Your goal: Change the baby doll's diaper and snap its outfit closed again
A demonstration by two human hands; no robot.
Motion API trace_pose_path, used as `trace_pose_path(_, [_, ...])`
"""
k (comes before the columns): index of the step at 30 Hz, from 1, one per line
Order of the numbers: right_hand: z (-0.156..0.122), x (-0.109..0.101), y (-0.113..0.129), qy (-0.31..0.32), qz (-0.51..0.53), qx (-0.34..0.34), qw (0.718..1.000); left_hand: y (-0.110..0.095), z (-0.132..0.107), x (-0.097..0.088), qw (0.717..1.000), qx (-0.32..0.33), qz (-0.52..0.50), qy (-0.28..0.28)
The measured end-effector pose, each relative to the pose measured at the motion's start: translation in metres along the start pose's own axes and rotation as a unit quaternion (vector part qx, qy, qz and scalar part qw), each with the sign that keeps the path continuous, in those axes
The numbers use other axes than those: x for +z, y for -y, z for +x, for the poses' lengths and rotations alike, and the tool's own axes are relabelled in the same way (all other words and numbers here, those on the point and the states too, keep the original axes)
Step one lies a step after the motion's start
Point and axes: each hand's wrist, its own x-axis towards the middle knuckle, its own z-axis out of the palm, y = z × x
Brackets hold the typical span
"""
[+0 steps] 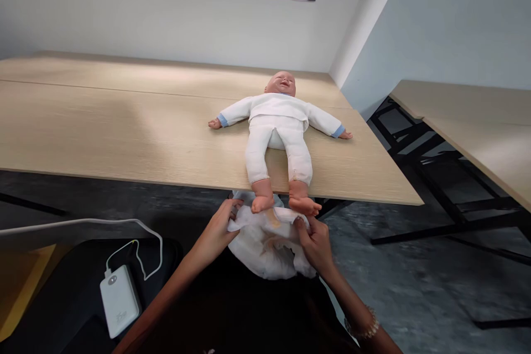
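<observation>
A baby doll (279, 128) in a white long-sleeved suit with blue cuffs lies on its back on a pale wooden table (124, 133), its bare feet reaching over the near edge. Below those feet, a white disposable diaper (267, 249) is spread in front of the table edge. My left hand (214, 228) pinches the diaper's left upper corner. My right hand (315, 243) grips its right side, just under the doll's feet and almost touching them. The doll's lower suit is parted at the crotch.
A white power bank (119, 300) with a white cable rests on a dark surface at lower left. A second wooden table (468, 121) on black metal legs stands at right, above a grey floor. A bracelet circles my right wrist.
</observation>
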Motion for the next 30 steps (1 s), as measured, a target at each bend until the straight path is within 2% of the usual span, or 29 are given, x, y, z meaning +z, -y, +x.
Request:
trace_pose_path(3, [0.002, -0.009, 0.006, -0.017, -0.033, -0.013, 0.999, 0.003, -0.001, 0.001, 0.999, -0.012, 0.029, 0.030])
trace_pose_path(6, [0.005, -0.017, -0.001, -0.005, -0.060, 0.015, 0.998, 0.003, -0.004, 0.003, 0.996, -0.027, 0.043, 0.078])
trace_pose_path(8, [0.008, -0.022, -0.010, 0.034, -0.081, 0.045, 0.995, -0.001, -0.008, 0.003, 0.995, -0.035, 0.028, 0.091])
trace_pose_path(11, [0.011, -0.028, -0.019, 0.130, -0.162, 0.050, 0.977, -0.010, -0.015, 0.002, 0.998, -0.040, 0.001, 0.055])
trace_pose_path(13, [0.008, -0.027, -0.015, 0.178, -0.214, -0.010, 0.960, -0.014, -0.019, 0.004, 0.999, -0.038, -0.005, 0.021])
trace_pose_path(15, [0.002, -0.019, -0.002, 0.197, -0.230, -0.095, 0.948, -0.014, -0.023, 0.008, 0.999, -0.031, -0.012, -0.001])
trace_pose_path(19, [-0.011, 0.010, 0.025, 0.201, -0.199, -0.249, 0.926, -0.008, -0.024, 0.019, 0.999, 0.038, 0.000, 0.031])
trace_pose_path(21, [-0.010, 0.024, 0.029, 0.230, -0.171, -0.291, 0.913, -0.006, -0.023, 0.023, 0.996, 0.071, 0.010, 0.052])
trace_pose_path(23, [-0.006, 0.032, 0.024, 0.278, -0.148, -0.276, 0.908, -0.008, -0.022, 0.025, 0.996, 0.075, 0.001, 0.054])
trace_pose_path(25, [-0.001, 0.034, 0.016, 0.307, -0.141, -0.222, 0.915, -0.014, -0.022, 0.024, 0.997, 0.050, -0.030, 0.054])
trace_pose_path(28, [0.003, 0.028, 0.004, 0.299, -0.133, -0.164, 0.931, -0.023, -0.022, 0.018, 0.989, -0.028, -0.130, 0.067])
trace_pose_path(30, [0.004, 0.022, 0.001, 0.283, -0.121, -0.163, 0.937, -0.026, -0.020, 0.014, 0.971, -0.075, -0.211, 0.080])
